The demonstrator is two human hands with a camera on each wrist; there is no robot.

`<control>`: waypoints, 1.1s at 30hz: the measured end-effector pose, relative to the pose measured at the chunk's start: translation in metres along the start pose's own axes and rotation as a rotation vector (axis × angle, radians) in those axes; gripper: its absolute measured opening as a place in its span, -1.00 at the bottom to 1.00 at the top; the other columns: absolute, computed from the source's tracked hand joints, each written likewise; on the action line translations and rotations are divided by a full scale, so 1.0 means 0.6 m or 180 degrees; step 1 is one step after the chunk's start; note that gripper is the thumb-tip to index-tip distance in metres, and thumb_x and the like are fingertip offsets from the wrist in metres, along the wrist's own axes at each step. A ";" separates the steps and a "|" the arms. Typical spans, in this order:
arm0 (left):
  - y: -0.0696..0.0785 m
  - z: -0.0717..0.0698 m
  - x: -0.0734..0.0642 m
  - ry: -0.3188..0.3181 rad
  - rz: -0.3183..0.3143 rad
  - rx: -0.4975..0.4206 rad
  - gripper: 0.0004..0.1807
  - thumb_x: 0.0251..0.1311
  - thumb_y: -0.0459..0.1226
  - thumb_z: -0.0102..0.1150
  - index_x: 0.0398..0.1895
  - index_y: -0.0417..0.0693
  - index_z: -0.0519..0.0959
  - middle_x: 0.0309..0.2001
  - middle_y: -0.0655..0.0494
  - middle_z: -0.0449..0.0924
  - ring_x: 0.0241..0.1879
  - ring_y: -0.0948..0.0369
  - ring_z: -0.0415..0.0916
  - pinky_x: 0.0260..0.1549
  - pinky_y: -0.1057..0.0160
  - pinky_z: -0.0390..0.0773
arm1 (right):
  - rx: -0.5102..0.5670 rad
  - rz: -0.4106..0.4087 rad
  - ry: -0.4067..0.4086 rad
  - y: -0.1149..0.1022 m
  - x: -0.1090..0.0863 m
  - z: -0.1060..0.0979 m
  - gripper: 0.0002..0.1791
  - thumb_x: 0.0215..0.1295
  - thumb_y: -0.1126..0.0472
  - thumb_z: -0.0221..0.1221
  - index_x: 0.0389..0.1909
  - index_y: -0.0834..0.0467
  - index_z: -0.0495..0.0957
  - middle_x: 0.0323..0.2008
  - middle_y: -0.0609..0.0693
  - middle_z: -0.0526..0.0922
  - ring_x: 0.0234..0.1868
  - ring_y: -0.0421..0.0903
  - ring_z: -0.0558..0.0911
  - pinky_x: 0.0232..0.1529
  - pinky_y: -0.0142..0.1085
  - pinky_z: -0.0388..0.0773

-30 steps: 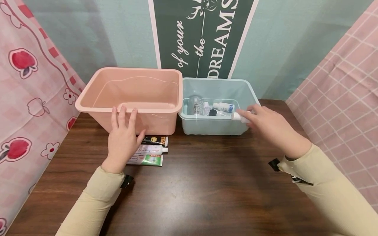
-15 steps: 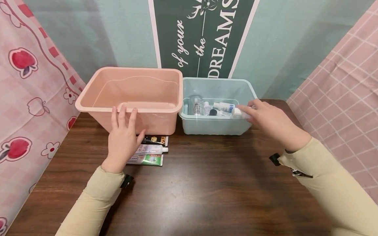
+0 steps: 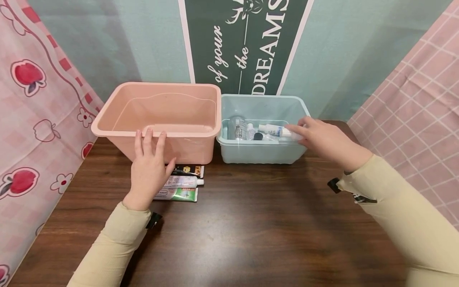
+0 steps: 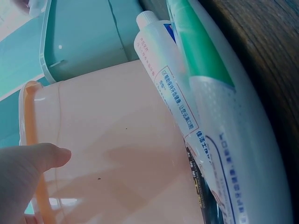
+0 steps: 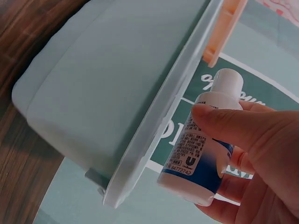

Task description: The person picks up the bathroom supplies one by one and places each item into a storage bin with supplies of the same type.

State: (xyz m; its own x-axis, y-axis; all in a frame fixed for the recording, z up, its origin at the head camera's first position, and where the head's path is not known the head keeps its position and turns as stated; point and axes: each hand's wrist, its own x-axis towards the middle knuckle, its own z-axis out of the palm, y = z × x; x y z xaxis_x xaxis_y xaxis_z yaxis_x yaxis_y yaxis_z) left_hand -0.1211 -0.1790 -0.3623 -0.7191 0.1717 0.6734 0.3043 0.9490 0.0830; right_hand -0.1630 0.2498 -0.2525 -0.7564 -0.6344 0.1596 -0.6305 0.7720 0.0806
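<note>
My right hand (image 3: 319, 138) grips a small white-capped bottle (image 5: 202, 144) at the right end of the blue bin (image 3: 263, 154); left of that bin, my left hand (image 3: 148, 169), fingers extended, touches the pink bin (image 3: 193, 148).

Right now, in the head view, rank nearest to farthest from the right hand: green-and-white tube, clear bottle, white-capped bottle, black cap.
1. White-capped bottle, in the grip of the right hand.
2. Black cap, inside the blue bin.
3. Clear bottle, at that bin's left end.
4. Green-and-white tube, on the table, farther left.
</note>
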 end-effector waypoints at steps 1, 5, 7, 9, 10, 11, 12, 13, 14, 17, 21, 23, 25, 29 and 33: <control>-0.001 0.000 0.000 -0.0001 -0.0005 0.0001 -0.12 -0.10 -0.21 0.41 0.31 -0.20 0.20 0.29 -0.39 0.08 0.35 -0.28 -0.13 -0.53 -0.23 0.52 | -0.0007 0.0007 -0.0040 0.003 0.003 0.000 -0.42 0.05 0.38 0.28 0.16 0.09 0.45 -0.18 0.12 0.48 -0.36 0.08 0.52 -0.46 -0.05 0.47; -0.002 0.002 -0.001 -0.0022 -0.0019 0.0001 -0.13 -0.11 -0.20 0.40 0.31 -0.20 0.21 0.29 -0.39 0.09 0.33 -0.30 -0.11 -0.53 -0.22 0.53 | 0.0029 0.0047 -0.0211 0.011 0.013 0.001 -0.43 0.07 0.37 0.27 0.17 0.10 0.45 -0.17 0.13 0.49 -0.36 0.08 0.53 -0.48 -0.05 0.47; -0.003 0.002 -0.001 -0.0046 -0.0016 0.0003 -0.13 -0.10 -0.19 0.40 0.31 -0.21 0.21 0.29 -0.39 0.08 0.33 -0.31 -0.11 -0.52 -0.22 0.53 | 0.0062 0.0050 -0.0252 0.014 0.016 0.001 -0.44 0.08 0.38 0.26 0.17 0.12 0.46 -0.17 0.13 0.49 -0.36 0.07 0.53 -0.47 -0.07 0.47; -0.003 0.002 0.000 -0.0064 -0.0008 0.0010 -0.13 -0.09 -0.19 0.39 0.31 -0.21 0.20 0.29 -0.38 0.07 0.33 -0.31 -0.12 -0.52 -0.21 0.53 | 0.0113 0.0031 -0.0304 0.015 0.017 0.001 -0.44 0.08 0.38 0.26 0.16 0.13 0.46 -0.17 0.14 0.48 -0.37 0.05 0.54 -0.46 -0.08 0.48; -0.003 0.002 0.000 -0.0065 -0.0005 0.0010 -0.13 -0.09 -0.19 0.39 0.31 -0.21 0.20 0.29 -0.38 0.07 0.33 -0.30 -0.12 -0.53 -0.21 0.53 | 0.0143 0.0023 -0.0333 0.015 0.018 0.001 -0.44 0.08 0.38 0.26 0.17 0.13 0.45 -0.16 0.13 0.48 -0.38 0.05 0.54 -0.45 -0.08 0.48; -0.003 0.002 0.000 -0.0063 -0.0004 0.0010 -0.14 -0.09 -0.19 0.38 0.31 -0.21 0.20 0.29 -0.38 0.07 0.34 -0.29 -0.13 -0.55 -0.21 0.53 | 0.0176 0.0009 -0.0357 0.015 0.019 0.001 -0.44 0.08 0.38 0.26 0.17 0.13 0.45 -0.16 0.13 0.48 -0.38 0.04 0.55 -0.43 -0.08 0.49; -0.004 0.002 0.000 -0.0065 -0.0004 0.0019 -0.14 -0.09 -0.18 0.38 0.31 -0.20 0.20 0.29 -0.38 0.07 0.34 -0.30 -0.13 -0.55 -0.21 0.53 | 0.0205 -0.0003 -0.0383 0.015 0.021 0.001 -0.44 0.09 0.38 0.26 0.17 0.13 0.45 -0.15 0.13 0.48 -0.37 0.03 0.55 -0.41 -0.08 0.49; -0.004 0.002 0.000 -0.0064 -0.0005 0.0023 -0.14 -0.09 -0.18 0.38 0.31 -0.21 0.20 0.29 -0.38 0.07 0.33 -0.30 -0.12 -0.56 -0.20 0.53 | 0.0231 -0.0024 -0.0410 0.015 0.023 0.001 -0.44 0.09 0.38 0.26 0.18 0.13 0.45 -0.14 0.13 0.48 -0.37 0.02 0.55 -0.40 -0.08 0.49; -0.004 0.002 0.000 -0.0067 -0.0009 0.0026 -0.14 -0.08 -0.18 0.38 0.31 -0.21 0.20 0.29 -0.38 0.07 0.33 -0.30 -0.12 -0.56 -0.20 0.53 | 0.0264 -0.0042 -0.0436 0.015 0.026 0.001 -0.44 0.10 0.37 0.26 0.18 0.13 0.44 -0.14 0.13 0.48 -0.37 0.02 0.55 -0.38 -0.08 0.50; -0.004 0.001 0.000 -0.0085 -0.0024 0.0026 -0.13 -0.07 -0.17 0.38 0.32 -0.21 0.20 0.29 -0.39 0.07 0.34 -0.30 -0.14 -0.55 -0.20 0.53 | 0.0310 -0.0083 -0.0468 0.017 0.033 0.001 -0.44 0.11 0.38 0.25 0.19 0.12 0.45 -0.15 0.13 0.49 -0.37 0.01 0.55 -0.35 -0.07 0.50; -0.004 0.002 -0.001 -0.0117 -0.0036 0.0017 -0.14 -0.06 -0.16 0.37 0.32 -0.20 0.19 0.30 -0.39 0.07 0.35 -0.28 -0.17 -0.55 -0.20 0.53 | 0.0299 -0.0133 -0.0491 0.019 0.039 0.003 -0.45 0.10 0.38 0.25 0.17 0.13 0.46 -0.19 0.13 0.47 -0.45 -0.02 0.52 -0.42 -0.10 0.49; -0.003 0.002 -0.001 -0.0114 -0.0038 0.0012 -0.14 -0.06 -0.16 0.37 0.32 -0.20 0.20 0.30 -0.39 0.07 0.36 -0.27 -0.17 -0.56 -0.20 0.53 | 0.0305 -0.0128 -0.0534 0.020 0.041 0.003 -0.45 0.10 0.38 0.25 0.18 0.12 0.46 -0.20 0.12 0.46 -0.48 -0.04 0.50 -0.44 -0.13 0.48; -0.002 0.002 -0.001 -0.0104 -0.0040 0.0010 -0.14 -0.07 -0.17 0.38 0.31 -0.20 0.20 0.30 -0.38 0.07 0.36 -0.27 -0.17 -0.56 -0.20 0.53 | 0.0319 -0.0126 -0.0595 0.020 0.043 0.003 -0.45 0.12 0.37 0.24 0.19 0.11 0.45 -0.19 0.11 0.46 -0.48 -0.05 0.50 -0.43 -0.14 0.47; -0.002 0.001 -0.001 -0.0079 -0.0034 0.0014 -0.13 -0.09 -0.17 0.39 0.31 -0.20 0.21 0.30 -0.39 0.07 0.36 -0.27 -0.17 -0.55 -0.21 0.53 | 0.0427 -0.0032 -0.0786 0.019 0.052 0.001 -0.44 0.16 0.38 0.20 0.23 0.10 0.41 -0.14 0.11 0.45 -0.42 -0.04 0.50 -0.37 -0.14 0.47; -0.001 0.001 -0.001 -0.0060 -0.0014 0.0023 -0.13 -0.10 -0.19 0.40 0.31 -0.22 0.21 0.30 -0.39 0.07 0.35 -0.28 -0.15 -0.54 -0.21 0.53 | 0.0445 0.0009 -0.0884 0.022 0.063 0.000 -0.44 0.16 0.38 0.20 0.23 0.16 0.40 -0.16 0.15 0.44 -0.41 -0.02 0.48 -0.37 -0.12 0.46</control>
State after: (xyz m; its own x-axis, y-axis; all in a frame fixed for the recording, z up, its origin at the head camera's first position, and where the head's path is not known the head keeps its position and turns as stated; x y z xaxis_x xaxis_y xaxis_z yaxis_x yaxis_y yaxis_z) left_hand -0.1213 -0.1796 -0.3634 -0.7321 0.1725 0.6590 0.2967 0.9516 0.0805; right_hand -0.1998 0.2361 -0.2455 -0.7647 -0.6337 -0.1167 -0.6316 0.7731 -0.0586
